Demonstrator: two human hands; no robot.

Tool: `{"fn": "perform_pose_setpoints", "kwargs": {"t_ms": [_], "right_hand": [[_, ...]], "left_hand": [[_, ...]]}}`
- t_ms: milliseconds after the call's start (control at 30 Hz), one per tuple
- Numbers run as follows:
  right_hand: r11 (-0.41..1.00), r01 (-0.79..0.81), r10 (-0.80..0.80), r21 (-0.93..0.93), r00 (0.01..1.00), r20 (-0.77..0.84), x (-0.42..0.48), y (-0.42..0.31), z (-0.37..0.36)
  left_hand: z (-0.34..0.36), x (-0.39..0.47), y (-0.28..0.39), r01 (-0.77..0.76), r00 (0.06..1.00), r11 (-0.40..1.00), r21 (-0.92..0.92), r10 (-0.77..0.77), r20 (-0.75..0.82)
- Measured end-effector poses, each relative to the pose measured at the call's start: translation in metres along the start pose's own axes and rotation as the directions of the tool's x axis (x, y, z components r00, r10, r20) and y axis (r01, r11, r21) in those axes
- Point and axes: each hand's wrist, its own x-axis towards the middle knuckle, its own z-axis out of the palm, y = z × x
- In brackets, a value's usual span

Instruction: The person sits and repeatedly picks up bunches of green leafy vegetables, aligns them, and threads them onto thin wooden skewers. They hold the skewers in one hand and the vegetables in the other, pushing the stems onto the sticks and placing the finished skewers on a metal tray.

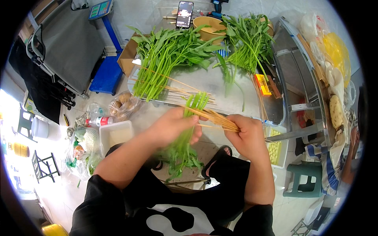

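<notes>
My left hand (174, 125) grips a small bunch of water spinach (185, 147), cut stem ends up and leaves hanging down, slightly blurred. A bundle of bamboo skewers (217, 118) is in my right hand (246, 132). Its far ends cross the stems by my left thumb; whether any skewer pierces them I cannot tell. Beyond my hands, a large heap of water spinach (168, 59) lies on the metal table (195, 78), loose skewers (189, 91) beside its stems. Another leafy pile (248, 44) sits at the right, with a few stray stems (233, 76) next to it.
A phone (185, 14), a tan bowl (208, 28) and a cordless drill (217, 8) stand at the back. An orange-yellow box (262, 85) lies at right. On the floor are a blue scale (107, 76), a white tub (116, 134), plastic bags (85, 147) and a green stool (304, 180).
</notes>
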Motion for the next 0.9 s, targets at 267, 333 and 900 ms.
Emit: {"fn": "perform_pose_setpoints", "kwargs": {"t_ms": [267,333,900], "right_hand": [[0.998,-0.04,0.041,0.053,0.999,-0.02,0.0022,0.003,0.0025],[0.999,-0.017,0.018,0.034,1.0,-0.024,0.0023,0.0029,0.0012],[1.0,0.007,-0.007,0.018,1.0,-0.009,0.0006,-0.0005,-0.0003]], "left_hand": [[-0.0033,-0.0016,0.0051,-0.033,0.999,0.991,-0.127,0.034,-0.001],[-0.003,-0.0017,0.0052,-0.024,0.999,0.991,-0.133,0.027,0.018],[-0.0043,-0.0031,0.0037,-0.039,0.994,0.996,-0.082,0.047,0.097]]}}
